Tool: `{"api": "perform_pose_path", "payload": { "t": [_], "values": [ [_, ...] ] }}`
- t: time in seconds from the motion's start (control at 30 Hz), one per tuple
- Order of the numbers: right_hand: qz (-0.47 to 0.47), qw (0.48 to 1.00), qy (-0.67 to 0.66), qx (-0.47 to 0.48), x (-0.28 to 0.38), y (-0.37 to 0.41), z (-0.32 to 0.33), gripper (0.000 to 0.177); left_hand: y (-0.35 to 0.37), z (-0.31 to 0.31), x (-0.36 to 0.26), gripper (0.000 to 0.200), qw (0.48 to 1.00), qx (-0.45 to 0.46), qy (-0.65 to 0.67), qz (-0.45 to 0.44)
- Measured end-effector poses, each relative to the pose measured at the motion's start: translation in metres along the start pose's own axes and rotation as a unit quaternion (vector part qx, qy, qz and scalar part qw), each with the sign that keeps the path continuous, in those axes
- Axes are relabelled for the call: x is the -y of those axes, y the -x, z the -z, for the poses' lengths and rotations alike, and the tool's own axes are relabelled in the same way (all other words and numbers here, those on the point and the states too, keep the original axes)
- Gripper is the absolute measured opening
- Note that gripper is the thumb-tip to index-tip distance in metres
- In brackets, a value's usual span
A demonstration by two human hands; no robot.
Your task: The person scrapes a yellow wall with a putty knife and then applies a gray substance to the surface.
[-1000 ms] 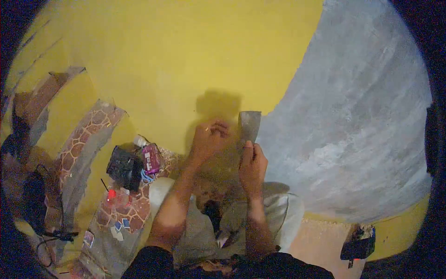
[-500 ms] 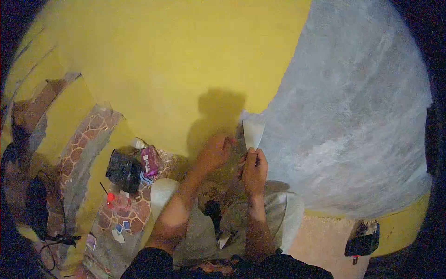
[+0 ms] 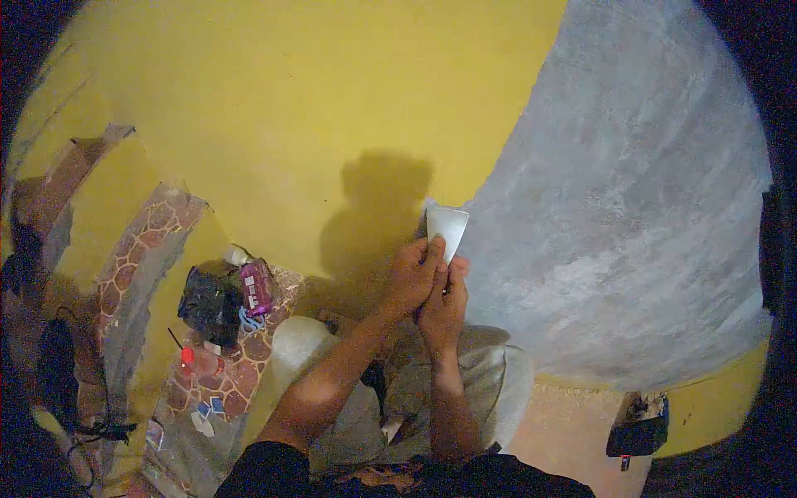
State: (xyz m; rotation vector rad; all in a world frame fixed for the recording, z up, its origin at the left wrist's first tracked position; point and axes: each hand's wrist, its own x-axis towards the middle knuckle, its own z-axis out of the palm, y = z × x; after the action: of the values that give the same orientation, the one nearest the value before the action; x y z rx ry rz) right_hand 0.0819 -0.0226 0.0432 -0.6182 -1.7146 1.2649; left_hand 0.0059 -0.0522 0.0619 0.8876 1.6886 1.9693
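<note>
A scraper with a flared, pale metal blade (image 3: 449, 222) is held upright in front of the wall, its wide edge near the lower tip of the yellow paint. My right hand (image 3: 444, 314) is closed around its lower end, where the handle is hidden by the fingers. From the left side, my left hand (image 3: 415, 274) grips the narrow part of the blade, thumb laid on its face. Both hands touch each other around the scraper. Behind them the wall is yellow (image 3: 332, 83) on the left and bare mottled grey (image 3: 614, 207) on the right.
On a stone-patterned step at left lie a black plastic bag (image 3: 209, 300), a purple packet (image 3: 256, 286) and a red-capped bottle (image 3: 199, 363). A black box-like container (image 3: 638, 432) stands on the floor at lower right. Dark cables (image 3: 104, 432) lie at far left.
My left hand has come in from the left and closed on the scraper's blade. My right hand and the scraper have shifted slightly left, and the blade's face has turned toward me.
</note>
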Motion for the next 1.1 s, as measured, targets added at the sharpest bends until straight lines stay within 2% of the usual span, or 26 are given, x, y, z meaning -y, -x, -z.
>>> {"api": "perform_pose_path", "payload": {
  "t": [0.07,0.17,0.23,0.27,0.33,0.37,0.43,0.57,0.6,0.63,0.67,0.73,0.77,0.83,0.87,0.93,0.97,1.0,1.03,1.07,1.1],
  "values": [
    [0.008,0.999,0.044,0.002,0.000,-0.002,0.003,0.033,0.000,-0.002,-0.008,0.052,0.999,-0.003,0.035,0.010],
    [0.004,0.998,0.060,0.009,0.002,-0.003,0.004,0.034,-0.007,0.004,-0.006,0.056,0.999,0.018,0.016,0.044],
    [0.018,0.998,0.057,0.013,-0.005,-0.005,0.004,0.033,-0.013,0.008,0.002,0.057,0.997,0.057,-0.034,-0.037],
    [0.018,0.998,0.058,0.012,-0.010,-0.007,0.002,0.033,-0.014,0.007,0.006,0.057,0.997,0.058,-0.034,-0.036],
    [0.011,0.999,0.035,-0.005,-0.012,-0.009,-0.001,0.032,-0.011,0.000,0.000,0.055,0.997,0.032,0.068,-0.020],
    [0.009,0.999,0.037,-0.006,-0.011,-0.010,0.000,0.032,-0.009,-0.001,-0.003,0.055,0.997,0.033,0.070,-0.018],
    [-0.048,0.998,0.034,0.018,0.006,-0.012,0.003,0.031,-0.003,-0.002,-0.027,0.056,1.000,-0.021,-0.003,0.013],
    [-0.029,0.999,-0.003,0.027,0.018,-0.014,0.002,0.032,-0.008,0.000,-0.020,0.056,0.997,-0.016,-0.073,0.032],
    [0.036,0.999,0.007,0.009,0.011,-0.020,0.000,0.032,-0.017,-0.005,-0.002,0.055,0.990,-0.065,-0.120,-0.037],
    [0.101,0.995,0.017,-0.008,0.017,-0.029,-0.002,0.032,-0.022,-0.007,-0.008,0.054,0.974,-0.115,-0.164,-0.106],
    [0.097,0.995,0.018,-0.008,0.026,-0.044,-0.002,0.032,-0.029,-0.006,-0.016,0.054,0.975,-0.114,-0.164,-0.102],
    [0.102,0.984,0.140,0.035,0.079,-0.073,-0.008,0.031,-0.038,0.003,-0.084,0.052,0.986,-0.110,0.031,-0.122],
    [0.110,0.984,0.134,0.031,0.089,-0.072,-0.008,0.031,-0.040,0.008,-0.085,0.052,0.985,-0.109,0.028,-0.132],
    [0.102,0.983,0.140,0.059,0.100,-0.058,-0.002,0.030,-0.035,0.012,-0.073,0.053,0.996,-0.076,0.054,-0.013],
    [0.108,0.983,0.141,0.058,0.089,-0.049,0.000,0.030,-0.023,0.009,-0.066,0.053,0.995,-0.076,0.056,-0.018],
    [0.099,0.991,0.078,0.048,0.040,-0.034,0.001,0.032,0.003,0.002,-0.052,0.054,0.985,-0.152,0.005,-0.088],
    [0.102,0.990,0.079,0.051,0.017,-0.026,0.007,0.032,-0.005,0.003,-0.026,0.054,0.984,-0.155,0.007,-0.090],
    [0.049,0.994,0.078,0.052,-0.005,-0.020,0.015,0.033,-0.020,0.006,0.015,0.054,0.981,-0.111,0.160,0.009],
    [-0.008,0.996,0.077,0.053,-0.017,-0.017,0.020,0.034,-0.028,0.010,0.039,0.053,0.944,-0.063,0.306,0.109],
    [-0.011,0.996,0.076,0.054,-0.014,-0.016,0.022,0.034,-0.026,0.018,0.036,0.053,0.944,-0.065,0.304,0.111],
    [-0.009,0.997,0.058,0.057,-0.006,-0.014,0.025,0.033,-0.025,0.026,0.032,0.053,0.969,-0.017,0.226,0.103]
  ]
}}
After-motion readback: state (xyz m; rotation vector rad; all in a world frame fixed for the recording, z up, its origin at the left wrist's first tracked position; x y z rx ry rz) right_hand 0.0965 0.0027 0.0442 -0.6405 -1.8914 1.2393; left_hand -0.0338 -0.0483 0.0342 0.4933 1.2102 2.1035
